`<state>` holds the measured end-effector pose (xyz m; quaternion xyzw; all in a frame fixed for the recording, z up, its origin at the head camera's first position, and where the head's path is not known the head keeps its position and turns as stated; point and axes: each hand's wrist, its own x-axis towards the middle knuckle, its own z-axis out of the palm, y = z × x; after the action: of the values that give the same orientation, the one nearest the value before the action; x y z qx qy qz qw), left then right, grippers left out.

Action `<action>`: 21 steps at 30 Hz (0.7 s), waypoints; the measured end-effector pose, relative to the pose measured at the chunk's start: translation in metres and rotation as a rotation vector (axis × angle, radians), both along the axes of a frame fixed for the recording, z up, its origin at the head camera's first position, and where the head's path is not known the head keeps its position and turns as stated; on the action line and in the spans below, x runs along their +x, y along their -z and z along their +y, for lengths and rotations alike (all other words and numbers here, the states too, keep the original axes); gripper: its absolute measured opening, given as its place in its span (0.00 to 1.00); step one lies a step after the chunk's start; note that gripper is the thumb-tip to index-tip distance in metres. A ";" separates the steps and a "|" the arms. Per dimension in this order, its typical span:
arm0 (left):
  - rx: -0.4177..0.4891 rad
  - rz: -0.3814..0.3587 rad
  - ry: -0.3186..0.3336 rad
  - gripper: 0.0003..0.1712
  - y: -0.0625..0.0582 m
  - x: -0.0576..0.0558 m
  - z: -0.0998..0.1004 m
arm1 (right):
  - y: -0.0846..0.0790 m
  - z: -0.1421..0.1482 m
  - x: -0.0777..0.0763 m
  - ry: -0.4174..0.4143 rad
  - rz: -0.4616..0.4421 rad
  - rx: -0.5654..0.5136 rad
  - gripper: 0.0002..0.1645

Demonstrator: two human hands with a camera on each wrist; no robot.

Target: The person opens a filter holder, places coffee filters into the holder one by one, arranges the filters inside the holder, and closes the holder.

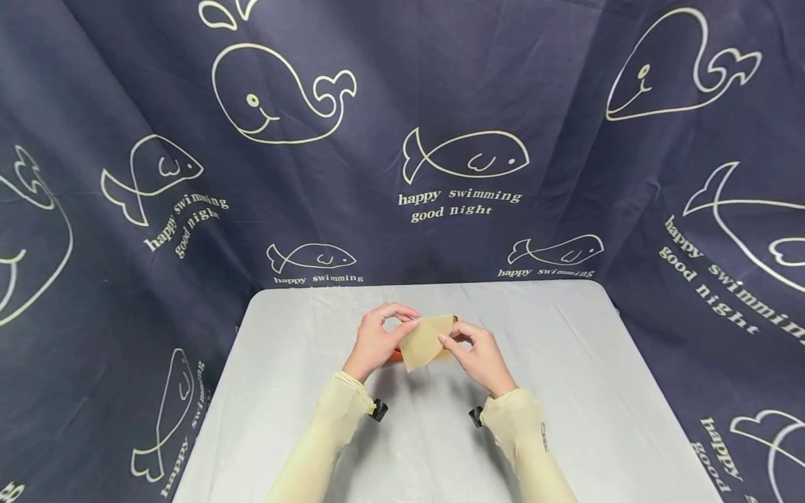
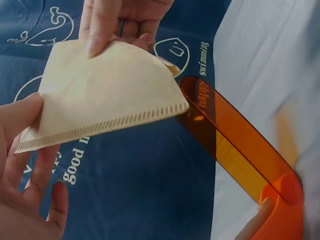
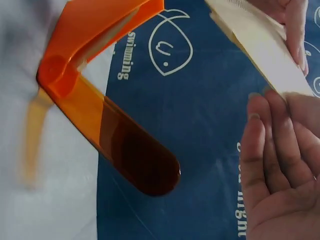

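A cream paper coffee filter (image 1: 426, 341), with a crimped seam along one edge in the left wrist view, is held up over the table. My left hand (image 1: 375, 342) pinches one corner, thumb on the near face and fingers behind. On another edge my right hand (image 1: 483, 358) pinches the paper between thumb and fingers. Behind the filter, mostly hidden in the head view, is an orange plastic holder (image 2: 287, 205) with a see-through amber flap (image 2: 240, 145) swung out at an angle. The right wrist view shows pale paper (image 3: 107, 42) in the holder's slot.
The light grey table (image 1: 283, 349) reaches back to a dark blue curtain (image 1: 377, 175) with white whale and fish drawings, which encloses the back and sides. A small black camera (image 1: 378, 410) sits at the left wrist, another black camera (image 1: 476, 417) at the right.
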<state>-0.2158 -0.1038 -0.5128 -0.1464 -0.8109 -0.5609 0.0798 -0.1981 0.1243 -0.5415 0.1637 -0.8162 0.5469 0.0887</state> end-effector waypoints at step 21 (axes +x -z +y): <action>-0.090 0.013 0.063 0.09 -0.002 -0.001 0.001 | 0.002 0.000 -0.002 -0.035 0.030 0.074 0.03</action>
<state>-0.2166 -0.1031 -0.5111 -0.1789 -0.8297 -0.5253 0.0610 -0.2002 0.1242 -0.5440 0.1892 -0.8314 0.5155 0.0851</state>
